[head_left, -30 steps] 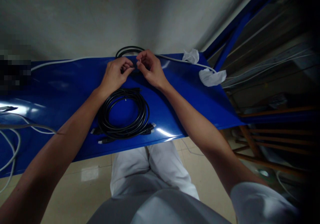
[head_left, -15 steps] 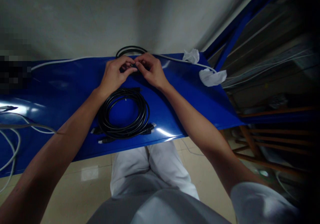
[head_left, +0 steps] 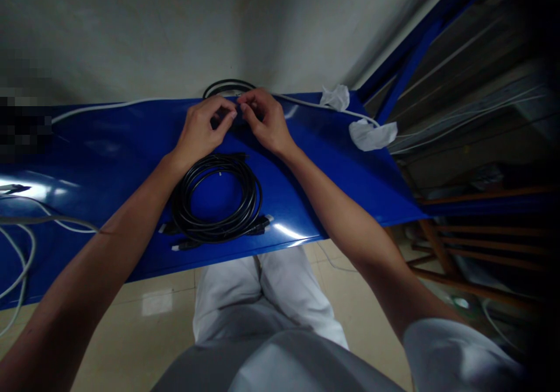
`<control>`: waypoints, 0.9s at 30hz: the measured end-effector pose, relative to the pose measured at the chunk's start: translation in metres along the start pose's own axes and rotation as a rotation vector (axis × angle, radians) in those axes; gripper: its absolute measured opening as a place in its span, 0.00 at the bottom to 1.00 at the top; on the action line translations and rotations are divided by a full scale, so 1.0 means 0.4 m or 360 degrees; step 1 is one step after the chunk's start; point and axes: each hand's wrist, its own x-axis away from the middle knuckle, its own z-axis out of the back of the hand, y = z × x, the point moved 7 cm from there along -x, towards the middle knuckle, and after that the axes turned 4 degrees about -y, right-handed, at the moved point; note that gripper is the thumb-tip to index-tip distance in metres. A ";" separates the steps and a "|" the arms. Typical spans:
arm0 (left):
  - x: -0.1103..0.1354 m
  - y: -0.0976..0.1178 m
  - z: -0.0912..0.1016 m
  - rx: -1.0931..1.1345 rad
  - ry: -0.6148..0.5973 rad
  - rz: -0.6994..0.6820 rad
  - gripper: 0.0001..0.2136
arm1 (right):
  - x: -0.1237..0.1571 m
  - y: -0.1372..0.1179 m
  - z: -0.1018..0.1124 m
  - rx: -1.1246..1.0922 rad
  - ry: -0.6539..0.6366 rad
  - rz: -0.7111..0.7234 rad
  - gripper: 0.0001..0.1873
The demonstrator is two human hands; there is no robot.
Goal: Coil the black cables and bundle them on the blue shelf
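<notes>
At the back of the blue table (head_left: pixel 301 205), my left hand (head_left: pixel 202 125) and my right hand (head_left: pixel 266 121) are close together with their fingertips facing. The left thumb and index finger are pinched together. On the right hand the thumb and fingers are also pressed together. Whatever is between the fingertips is too small and dark to make out. A black cable loop (head_left: pixel 230 81) arches behind both hands, against the wall. Nearer me lies a coil of black cables (head_left: pixel 258 193), partly under my left wrist, with several plugs (head_left: pixel 188 245) at its edge.
A white cable (head_left: pixel 105 107) runs along the table's back edge. Two crumpled white pieces (head_left: pixel 373 135) lie at the back right. Grey and white cables (head_left: pixel 30 258) hang over the left side. A blue frame (head_left: pixel 411 68) rises at right, beside a wooden chair (head_left: pixel 441 252).
The left thumb has drawn back to the left and up, against its index finger. A small gap shows between the two hands' fingertips. The coil lies as before.
</notes>
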 end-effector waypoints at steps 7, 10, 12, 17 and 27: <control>0.003 -0.011 -0.003 -0.0006 -0.0001 0.0056 0.10 | 0.001 0.015 0.001 0.0027 0.0019 0.0051 0.20; 0.004 -0.013 -0.002 0.0006 -0.0006 0.0080 0.09 | 0.001 0.021 0.005 0.0051 0.0044 0.0048 0.19; 0.005 -0.015 -0.003 0.0017 -0.0019 0.0087 0.09 | 0.001 0.024 0.008 0.0056 0.0073 0.0043 0.18; 0.005 -0.029 -0.003 0.0010 -0.0029 0.0111 0.11 | -0.001 0.022 0.008 0.0083 0.0069 0.0021 0.18; -0.003 -0.064 -0.040 -0.0203 -0.0190 0.0150 0.12 | 0.005 -0.029 0.003 0.0088 -0.0085 -0.0012 0.18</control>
